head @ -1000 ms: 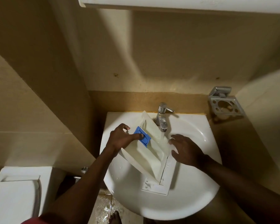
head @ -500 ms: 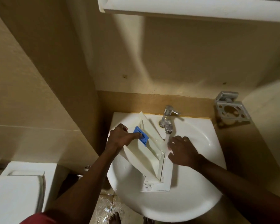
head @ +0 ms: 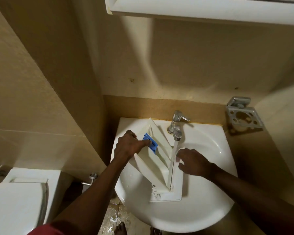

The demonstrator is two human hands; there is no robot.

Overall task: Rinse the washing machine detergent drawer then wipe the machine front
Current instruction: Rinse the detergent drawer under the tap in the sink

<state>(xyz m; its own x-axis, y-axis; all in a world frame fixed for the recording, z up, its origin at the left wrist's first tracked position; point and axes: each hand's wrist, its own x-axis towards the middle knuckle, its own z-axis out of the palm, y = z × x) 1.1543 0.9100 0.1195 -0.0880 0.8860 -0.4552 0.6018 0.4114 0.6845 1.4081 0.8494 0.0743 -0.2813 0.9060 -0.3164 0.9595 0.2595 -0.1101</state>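
The white detergent drawer stands tilted in the white sink, front panel down near the basin's middle. A blue insert sits in its upper part. My left hand grips the drawer's left wall, thumb on the blue insert. Water runs from the chrome tap down beside the drawer's right wall. My right hand is under that stream, fingers spread, just right of the drawer and holding nothing.
A white toilet stands at lower left. A metal holder hangs on the wall right of the sink. A white cabinet juts out overhead. The wet tiled floor and bare toes show below the sink.
The camera has shifted so the sink sits further right. The drawer has moved left of the tap, and the stream now falls along its right wall onto my right hand.
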